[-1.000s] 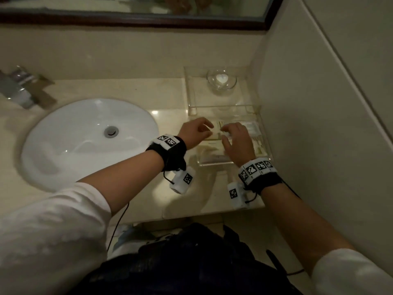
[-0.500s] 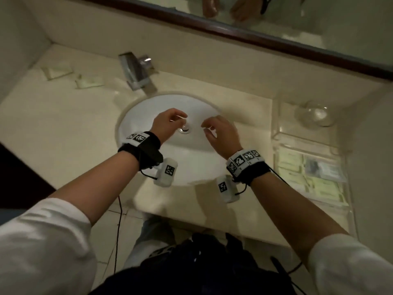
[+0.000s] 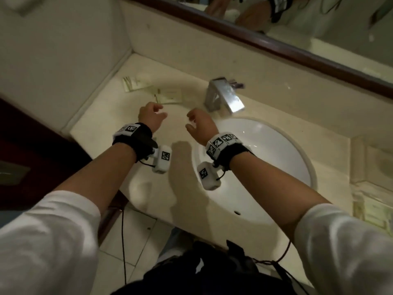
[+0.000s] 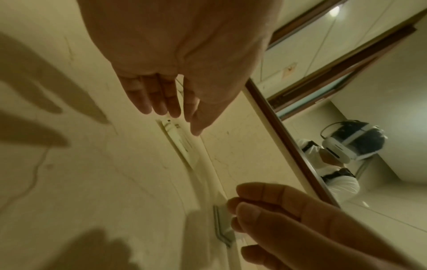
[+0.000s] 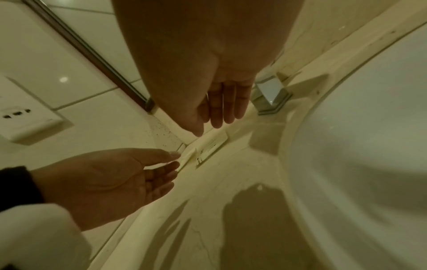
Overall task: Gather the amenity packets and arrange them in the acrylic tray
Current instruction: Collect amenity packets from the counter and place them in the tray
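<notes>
Two pale amenity packets lie on the counter's far left: one striped (image 3: 136, 83) in the corner, one (image 3: 170, 95) nearer the faucet. My left hand (image 3: 152, 116) hovers just short of the nearer packet, fingers loosely extended and holding nothing. My right hand (image 3: 198, 122) hangs beside it, also open and holding nothing. In the left wrist view the left fingers (image 4: 161, 102) point at a packet (image 4: 180, 144). The right wrist view shows the right hand (image 5: 221, 109) above both packets (image 5: 212, 144). The acrylic tray (image 3: 359, 184) sits at the right edge and holds several packets (image 3: 374, 211).
A chrome faucet (image 3: 225, 96) stands just right of the packets, behind the white sink basin (image 3: 265, 162). Walls close off the counter's left corner, and a framed mirror (image 3: 276, 39) runs along the back. A wall socket plate (image 5: 25, 120) is on the left wall.
Both hands left the tray at the right, crossed over the sink and now hover at the counter's left side near the two loose packets. The view swung left with them.
</notes>
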A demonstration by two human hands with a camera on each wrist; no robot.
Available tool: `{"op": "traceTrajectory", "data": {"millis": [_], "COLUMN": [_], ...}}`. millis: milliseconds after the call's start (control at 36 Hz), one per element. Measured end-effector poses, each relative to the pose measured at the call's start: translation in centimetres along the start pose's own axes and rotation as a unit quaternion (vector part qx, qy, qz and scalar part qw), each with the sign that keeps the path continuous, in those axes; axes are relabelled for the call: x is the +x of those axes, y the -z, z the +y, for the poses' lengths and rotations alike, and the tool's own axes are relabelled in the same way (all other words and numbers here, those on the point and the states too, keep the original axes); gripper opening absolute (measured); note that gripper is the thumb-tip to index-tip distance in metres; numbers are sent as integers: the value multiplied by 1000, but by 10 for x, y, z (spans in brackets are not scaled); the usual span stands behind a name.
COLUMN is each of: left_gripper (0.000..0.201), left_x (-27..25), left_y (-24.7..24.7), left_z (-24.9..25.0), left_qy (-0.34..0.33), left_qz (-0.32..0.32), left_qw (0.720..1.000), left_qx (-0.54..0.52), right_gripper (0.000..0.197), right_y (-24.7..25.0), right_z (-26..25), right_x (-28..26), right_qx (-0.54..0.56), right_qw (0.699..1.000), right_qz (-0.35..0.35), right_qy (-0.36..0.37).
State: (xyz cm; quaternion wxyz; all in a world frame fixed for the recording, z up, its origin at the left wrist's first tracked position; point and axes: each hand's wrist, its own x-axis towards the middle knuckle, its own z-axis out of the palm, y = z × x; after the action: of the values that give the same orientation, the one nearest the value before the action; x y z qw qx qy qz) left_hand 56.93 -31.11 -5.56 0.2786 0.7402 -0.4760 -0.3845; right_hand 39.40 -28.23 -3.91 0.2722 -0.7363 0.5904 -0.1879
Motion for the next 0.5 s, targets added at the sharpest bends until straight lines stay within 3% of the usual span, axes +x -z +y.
{"op": "traceTrajectory", "data": {"millis": [222, 389, 500], "left_gripper": [60, 55, 53], "left_x": [49, 69, 78], "left_y": [19, 15, 8], "left_z": [-11, -11, -6], "left_qy": [113, 112, 98], "left_qz": [5, 13, 26], "left_qw": [993, 990, 990], "left_qx": [29, 83, 97], "right_gripper": [41, 46, 50], "right_y": [-20, -27, -28], "right_z": [-8, -5, -2], "right_x": [67, 100, 114], "right_qx": [-25, 15, 40], "right_qw": [994, 978, 969], "right_qz": [-17, -28, -38], "right_qy": [-105, -208, -240]}}
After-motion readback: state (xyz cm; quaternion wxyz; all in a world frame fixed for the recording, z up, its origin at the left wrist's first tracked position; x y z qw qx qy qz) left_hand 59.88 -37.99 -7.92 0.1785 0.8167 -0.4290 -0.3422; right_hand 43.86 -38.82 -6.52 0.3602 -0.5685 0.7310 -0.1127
